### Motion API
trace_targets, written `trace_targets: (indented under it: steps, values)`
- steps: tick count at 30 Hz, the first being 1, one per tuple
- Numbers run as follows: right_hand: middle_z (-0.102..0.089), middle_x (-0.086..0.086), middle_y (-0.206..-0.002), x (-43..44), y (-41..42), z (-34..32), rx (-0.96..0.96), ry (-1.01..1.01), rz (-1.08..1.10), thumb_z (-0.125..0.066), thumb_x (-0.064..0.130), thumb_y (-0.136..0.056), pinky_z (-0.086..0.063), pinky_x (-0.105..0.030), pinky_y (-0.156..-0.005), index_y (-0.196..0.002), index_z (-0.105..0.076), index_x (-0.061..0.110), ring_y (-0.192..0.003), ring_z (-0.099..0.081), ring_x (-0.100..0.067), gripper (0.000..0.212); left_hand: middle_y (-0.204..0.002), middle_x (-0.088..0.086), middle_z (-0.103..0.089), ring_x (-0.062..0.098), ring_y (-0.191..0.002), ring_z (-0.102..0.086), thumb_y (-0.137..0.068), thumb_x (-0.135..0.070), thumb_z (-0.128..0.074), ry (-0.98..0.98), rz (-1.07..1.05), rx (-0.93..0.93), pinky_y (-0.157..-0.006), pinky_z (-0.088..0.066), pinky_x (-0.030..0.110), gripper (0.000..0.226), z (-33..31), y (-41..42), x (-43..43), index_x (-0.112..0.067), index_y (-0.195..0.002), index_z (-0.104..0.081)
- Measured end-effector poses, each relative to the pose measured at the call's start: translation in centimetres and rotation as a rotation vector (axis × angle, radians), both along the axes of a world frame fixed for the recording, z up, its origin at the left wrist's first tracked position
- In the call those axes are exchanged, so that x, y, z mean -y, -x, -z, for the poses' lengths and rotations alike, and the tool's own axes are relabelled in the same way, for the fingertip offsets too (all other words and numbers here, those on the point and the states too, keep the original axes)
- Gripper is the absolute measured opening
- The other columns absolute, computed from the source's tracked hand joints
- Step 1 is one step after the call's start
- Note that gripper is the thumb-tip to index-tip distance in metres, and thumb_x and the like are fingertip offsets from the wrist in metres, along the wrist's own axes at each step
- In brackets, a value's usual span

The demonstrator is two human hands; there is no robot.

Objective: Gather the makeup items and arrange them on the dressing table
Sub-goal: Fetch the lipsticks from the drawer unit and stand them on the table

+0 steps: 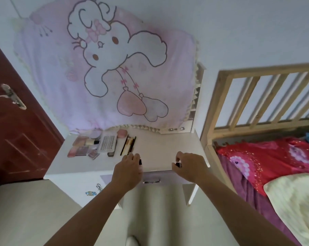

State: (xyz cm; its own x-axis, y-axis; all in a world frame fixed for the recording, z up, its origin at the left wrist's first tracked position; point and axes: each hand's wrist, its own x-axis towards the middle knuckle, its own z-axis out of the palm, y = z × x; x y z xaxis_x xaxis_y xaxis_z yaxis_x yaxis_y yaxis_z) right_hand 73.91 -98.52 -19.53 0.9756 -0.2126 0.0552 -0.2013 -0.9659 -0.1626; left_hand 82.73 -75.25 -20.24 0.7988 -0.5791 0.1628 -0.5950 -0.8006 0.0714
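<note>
from the head view, both arms reach forward over the front edge of the white dressing table [159,148]. the left hand [128,167] has its fingers curled down, and a small dark item [140,162] pokes out at its inner side, seemingly gripped, though most of it is hidden by the hand. the right hand [189,166] pinches a small black piece [177,164] between thumb and fingertips, just above the tabletop near the front edge. the two hands are apart, with bare tabletop between them. the rest of the makeup lies grouped on the table's back left part: pink palettes [79,150], a white grid-patterned case [107,143] beside them, a round pink compact [122,133] near the wall, and a row of slim brushes and pencils [129,145] lying side by side just beyond the left hand. behind the table hangs a pink bunny cloth [105,68]. a dark red door [11,130] stands at the left, and a wooden bed frame [256,95] with a red blanket [274,157] at the right.
</note>
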Motion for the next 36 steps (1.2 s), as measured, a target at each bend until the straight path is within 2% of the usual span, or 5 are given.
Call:
trace_targets:
  steps: [5,8,14,32,36]
  values:
    - [-0.065,0.008,-0.082,1.8,-9.0,2.8,-0.034,-0.041,0.03,-0.045,0.066,-0.09,-0.049,-0.029,-0.07,-0.096,-0.055,0.025,-0.073,-0.062,-0.014,0.043,-0.083,0.003,-0.057,0.024,-0.076,-0.059,-0.086,-0.022,-0.052,-0.01,0.061,-0.07,-0.05,-0.043,0.03,0.011,3.2,-9.9,2.2,-0.012,-0.091,-0.054]
    - [-0.064,0.008,-0.086,2.8,-14.3,4.2,-0.104,-0.095,0.074,-0.049,0.068,-0.088,-0.041,-0.028,-0.066,-0.095,-0.054,0.026,-0.075,-0.059,-0.013,0.042,-0.104,0.004,-0.059,0.023,-0.093,-0.058,-0.093,-0.025,-0.043,-0.013,0.072,-0.132,-0.059,-0.046,0.031,0.018,4.9,-15.9,3.4,-0.012,-0.101,-0.052]
    - [-0.061,0.005,-0.099,3.3,-20.5,7.8,-0.229,-0.184,0.191,-0.057,0.043,-0.094,-0.049,-0.026,-0.076,-0.106,-0.058,0.025,-0.087,-0.062,-0.015,0.022,-0.112,0.004,-0.055,0.021,-0.101,-0.055,-0.099,-0.028,-0.035,-0.087,0.182,-0.252,-0.068,-0.04,0.028,0.023,8.6,-23.3,5.0,-0.014,-0.112,-0.048]
    - [-0.06,-0.007,-0.114,6.2,-29.3,18.6,-0.522,-0.55,0.172,-0.051,0.025,-0.094,-0.05,-0.032,-0.084,-0.118,-0.063,0.022,-0.105,-0.06,-0.026,0.027,-0.119,0.009,-0.049,0.027,-0.11,-0.05,-0.094,-0.022,-0.048,-0.141,-0.118,-0.595,-0.075,-0.045,0.035,0.025,18.5,-28.9,10.4,-0.011,-0.116,-0.053]
    - [-0.054,-0.007,-0.131,6.4,-32.0,19.1,-0.513,-0.706,0.18,-0.061,0.023,-0.091,-0.047,-0.034,-0.093,-0.141,-0.047,0.02,-0.117,-0.055,-0.025,0.052,-0.117,0.014,-0.052,0.035,-0.111,-0.05,-0.089,-0.021,-0.055,-0.082,-0.181,-0.543,-0.084,-0.049,0.043,0.03,19.0,-30.6,10.6,-0.011,-0.117,-0.056]
